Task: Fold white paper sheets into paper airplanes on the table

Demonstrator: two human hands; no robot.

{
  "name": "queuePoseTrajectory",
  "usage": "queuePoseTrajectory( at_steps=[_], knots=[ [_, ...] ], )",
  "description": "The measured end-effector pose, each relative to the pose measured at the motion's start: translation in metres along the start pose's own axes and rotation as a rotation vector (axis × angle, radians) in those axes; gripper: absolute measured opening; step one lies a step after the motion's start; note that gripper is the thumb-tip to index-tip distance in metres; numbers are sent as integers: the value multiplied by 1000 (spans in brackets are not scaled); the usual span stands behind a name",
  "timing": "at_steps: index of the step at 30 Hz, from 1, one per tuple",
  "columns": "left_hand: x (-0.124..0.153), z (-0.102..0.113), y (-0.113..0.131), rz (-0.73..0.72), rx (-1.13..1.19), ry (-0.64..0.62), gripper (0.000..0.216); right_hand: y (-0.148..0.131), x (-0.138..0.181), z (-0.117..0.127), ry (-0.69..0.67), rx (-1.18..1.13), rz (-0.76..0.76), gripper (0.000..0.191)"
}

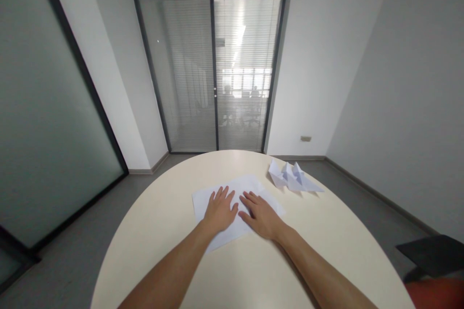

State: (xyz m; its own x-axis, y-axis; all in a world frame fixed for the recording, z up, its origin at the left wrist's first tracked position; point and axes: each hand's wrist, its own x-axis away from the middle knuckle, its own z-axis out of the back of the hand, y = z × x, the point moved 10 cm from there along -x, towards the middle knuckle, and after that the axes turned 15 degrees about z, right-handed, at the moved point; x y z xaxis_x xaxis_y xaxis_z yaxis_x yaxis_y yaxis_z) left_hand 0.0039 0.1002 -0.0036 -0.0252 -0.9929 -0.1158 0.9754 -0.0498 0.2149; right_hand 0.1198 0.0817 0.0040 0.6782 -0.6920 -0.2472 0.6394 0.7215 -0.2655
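Observation:
A white sheet of paper [237, 184] lies flat on the table, turned at a slight angle. My left hand [219, 211] rests palm down on its left half with the fingers spread. On the right half my right hand [261, 215] also lies flat, its fingers pointing inward to the upper left. The two thumbs are close together near the middle of the sheet, a small gap between them. Both hands cover part of the paper. Beyond the right hand stand several folded paper boats [290, 177], set close against each other.
The round cream table [155, 217] curves away on both sides. At the lower right are a black chair armrest [431, 253] and a red seat [437, 293]. Behind the table stands a glass door [188, 77] with blinds, and a frosted glass panel [47, 116] is at the left.

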Motion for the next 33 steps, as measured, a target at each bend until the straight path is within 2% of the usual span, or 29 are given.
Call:
queuePoseTrajectory(
  at_steps=[5, 33],
  knots=[
    [1, 2, 1, -3, -3, -6, 56, 13, 3, -4, -45, 10, -69, 69],
    [2, -3, 1, -36, 16, -13, 57, 17, 2, -5, -20, -18, -49, 69]
  ],
)
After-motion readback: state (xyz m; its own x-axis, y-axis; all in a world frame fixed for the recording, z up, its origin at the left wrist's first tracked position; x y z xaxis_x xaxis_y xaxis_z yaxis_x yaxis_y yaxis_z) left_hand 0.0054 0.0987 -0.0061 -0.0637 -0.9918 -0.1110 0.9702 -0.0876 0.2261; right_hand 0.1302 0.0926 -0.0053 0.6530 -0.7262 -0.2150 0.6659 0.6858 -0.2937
